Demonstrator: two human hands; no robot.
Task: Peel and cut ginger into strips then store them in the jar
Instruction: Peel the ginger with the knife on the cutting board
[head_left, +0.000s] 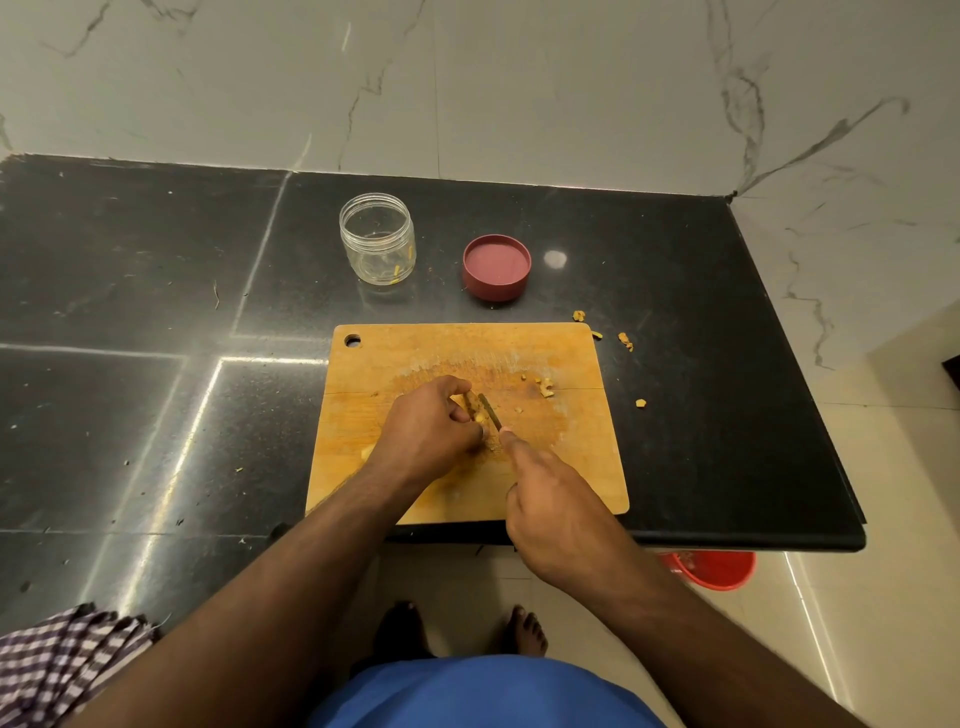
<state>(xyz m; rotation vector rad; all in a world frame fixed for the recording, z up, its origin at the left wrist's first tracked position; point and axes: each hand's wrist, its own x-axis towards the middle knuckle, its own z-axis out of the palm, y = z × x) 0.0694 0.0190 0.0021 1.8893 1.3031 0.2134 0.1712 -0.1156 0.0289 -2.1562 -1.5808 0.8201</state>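
We see left hand (426, 423) w/ fingers curled, pinning ginger (475, 410) on cutting board (566, 358); right hand (550, 499) fingers clamped on knife (489, 410). Open jar (377, 238) beyond board on counter (156, 312).

Single head view, wide-angle, looking forward and steeply down from above. Close over cutting board (467, 415) at near tabletop (156, 312) edge; wall (467, 78) beyond fingers (460, 387), floor (857, 597) below.

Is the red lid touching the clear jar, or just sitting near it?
Apart. The head view shows the red lid lying on the black counter to the right of the clear jar, with a bare strip of counter between them.
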